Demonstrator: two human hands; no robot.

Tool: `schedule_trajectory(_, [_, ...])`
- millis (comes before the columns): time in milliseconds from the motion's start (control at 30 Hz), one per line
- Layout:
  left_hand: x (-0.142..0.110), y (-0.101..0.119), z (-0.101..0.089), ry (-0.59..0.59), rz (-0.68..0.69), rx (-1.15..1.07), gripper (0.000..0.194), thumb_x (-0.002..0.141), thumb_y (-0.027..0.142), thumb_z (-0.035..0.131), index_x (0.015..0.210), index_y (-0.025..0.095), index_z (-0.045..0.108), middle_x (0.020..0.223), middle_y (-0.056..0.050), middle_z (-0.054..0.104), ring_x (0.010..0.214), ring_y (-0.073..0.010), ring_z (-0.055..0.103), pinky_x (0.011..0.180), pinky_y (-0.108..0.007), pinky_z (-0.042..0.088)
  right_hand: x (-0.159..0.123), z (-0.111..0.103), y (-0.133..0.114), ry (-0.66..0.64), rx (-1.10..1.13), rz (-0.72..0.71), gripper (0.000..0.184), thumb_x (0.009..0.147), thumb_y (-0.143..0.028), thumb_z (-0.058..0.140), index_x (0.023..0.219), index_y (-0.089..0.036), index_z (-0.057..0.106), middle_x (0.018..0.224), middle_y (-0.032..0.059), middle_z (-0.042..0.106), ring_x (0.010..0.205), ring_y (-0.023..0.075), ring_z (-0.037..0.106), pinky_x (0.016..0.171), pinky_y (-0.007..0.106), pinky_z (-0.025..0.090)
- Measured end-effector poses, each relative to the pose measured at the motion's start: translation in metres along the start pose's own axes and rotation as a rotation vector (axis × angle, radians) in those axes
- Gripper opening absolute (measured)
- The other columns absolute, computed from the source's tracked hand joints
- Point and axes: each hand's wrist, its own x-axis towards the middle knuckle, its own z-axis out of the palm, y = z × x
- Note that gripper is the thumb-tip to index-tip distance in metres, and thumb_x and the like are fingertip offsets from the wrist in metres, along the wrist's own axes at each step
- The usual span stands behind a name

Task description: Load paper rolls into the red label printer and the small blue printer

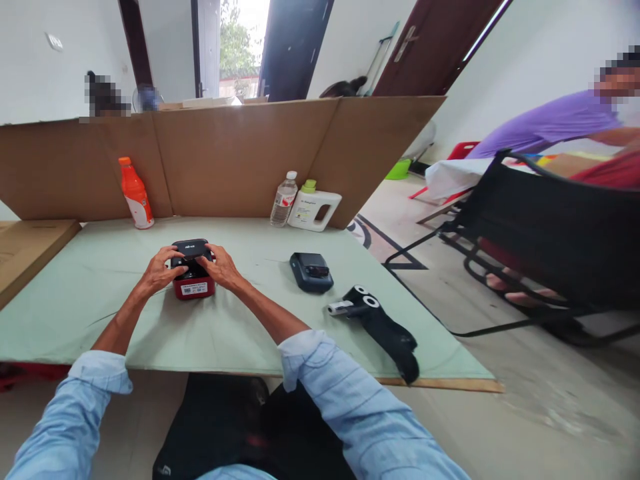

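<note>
Presently, left fingers [171, 252] and right fingers [215, 253] grip opposite sides of the black-lidded red box [194, 281].

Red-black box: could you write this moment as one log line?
left hand: on red-black box | right hand: on same box | lid: apparently raised | to box's right: dark device

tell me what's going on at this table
A person in light blue sleeves has the left hand and right hand on a small red-and-black device, at either side of its black top, which appears raised over a dark opening. The device sits on the pale green table. To its right lie a dark boxy device and a black handheld tool, neither being touched.
</note>
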Motion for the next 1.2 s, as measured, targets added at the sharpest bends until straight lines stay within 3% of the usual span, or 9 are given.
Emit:
schedule_trajectory(200, [0.019, -0.015, 0.009, 0.055, 0.003, -0.058, 0.023, 0.072, 0.028, 0.078, 0.094, 0.023, 0.078, 0.141, -0.012, 0.063, 0.14, -0.0326, 0.054, 0.117, -0.054, 0.046, -0.021, 0.0, 0.0, -0.02, 0.127, -0.003, 0.07, 0.089, -0.045, 0.074, 0.153, -0.025, 0.052, 0.15, 0.0131, 0.06, 0.126, 0.0291, 0.064, 0.109, 0.047, 0.054])
schedule_trajectory(333, [0.017, -0.018, 0.013, 0.109, -0.027, -0.122, 0.028, 0.07, 0.033, 0.082, 0.095, 0.022, 0.077, 0.143, -0.012, 0.062, 0.142, -0.0325, 0.053, 0.126, -0.053, 0.036, -0.041, -0.003, -0.003, -0.064, 0.191, 0.009, 0.075, 0.088, -0.047, 0.076, 0.154, -0.025, 0.048, 0.147, 0.0124, 0.062, 0.128, 0.0296, 0.064, 0.108, 0.047, 0.055])
schedule_trajectory(533, [-0.001, -0.018, 0.016, 0.134, -0.149, -0.287, 0.068, 0.076, 0.05, 0.077, 0.134, 0.017, 0.064, 0.141, -0.017, 0.066, 0.126, -0.0342, 0.067, 0.108, -0.052, 0.055, -0.058, -0.011, -0.009, -0.132, 0.185, -0.065, 0.085, 0.084, -0.043, 0.081, 0.158, -0.026, 0.042, 0.148, 0.0112, 0.063, 0.131, 0.0317, 0.062, 0.109, 0.048, 0.052])
schedule_trajectory(667, [-0.009, -0.01, 0.025, 0.144, -0.18, -0.36, 0.067, 0.084, 0.054, 0.07, 0.142, 0.02, 0.063, 0.148, -0.012, 0.066, 0.138, -0.033, 0.06, 0.118, -0.048, 0.048, -0.06, -0.006, -0.011, -0.143, 0.189, -0.101, 0.088, 0.085, -0.038, 0.08, 0.161, -0.024, 0.037, 0.149, 0.0102, 0.063, 0.131, 0.0311, 0.061, 0.111, 0.047, 0.05])
schedule_trajectory(833, [-0.013, 0.011, 0.035, 0.158, -0.194, -0.411, 0.065, 0.09, 0.054, 0.064, 0.147, 0.023, 0.06, 0.154, -0.006, 0.062, 0.149, -0.0316, 0.05, 0.126, -0.044, 0.039, -0.073, -0.004, -0.01, -0.037, 0.119, -0.107, 0.094, 0.084, -0.037, 0.08, 0.164, -0.023, 0.032, 0.158, 0.0129, 0.055, 0.145, 0.0333, 0.051, 0.122, 0.049, 0.04])
schedule_trajectory(933, [-0.021, 0.03, 0.046, 0.132, -0.18, -0.439, 0.067, 0.091, 0.053, 0.065, 0.151, 0.024, 0.056, 0.158, -0.005, 0.058, 0.152, -0.0307, 0.047, 0.128, -0.043, 0.035, -0.098, -0.019, -0.008, 0.04, 0.094, -0.092, 0.096, 0.084, -0.039, 0.08, 0.165, -0.025, 0.031, 0.163, 0.0132, 0.049, 0.15, 0.0339, 0.047, 0.125, 0.052, 0.038])
schedule_trajectory(1067, [-0.034, 0.057, 0.075, 0.004, -0.137, -0.447, 0.071, 0.094, 0.053, 0.063, 0.157, 0.023, 0.05, 0.164, -0.005, 0.051, 0.157, -0.03, 0.041, 0.131, -0.044, 0.03, -0.138, -0.055, -0.001, 0.1, 0.097, -0.062, 0.091, 0.088, -0.041, 0.078, 0.165, -0.028, 0.033, 0.162, 0.0126, 0.051, 0.147, 0.0347, 0.05, 0.122, 0.056, 0.041])
schedule_trajectory(1200, [-0.041, 0.067, 0.101, -0.089, -0.192, -0.458, 0.069, 0.091, 0.057, 0.066, 0.151, 0.023, 0.058, 0.163, -0.006, 0.053, 0.16, -0.0337, 0.034, 0.132, -0.048, 0.029, -0.162, -0.085, 0.009, 0.075, 0.101, -0.034, 0.087, 0.089, -0.042, 0.076, 0.164, -0.028, 0.036, 0.16, 0.0133, 0.052, 0.144, 0.035, 0.053, 0.118, 0.055, 0.047])
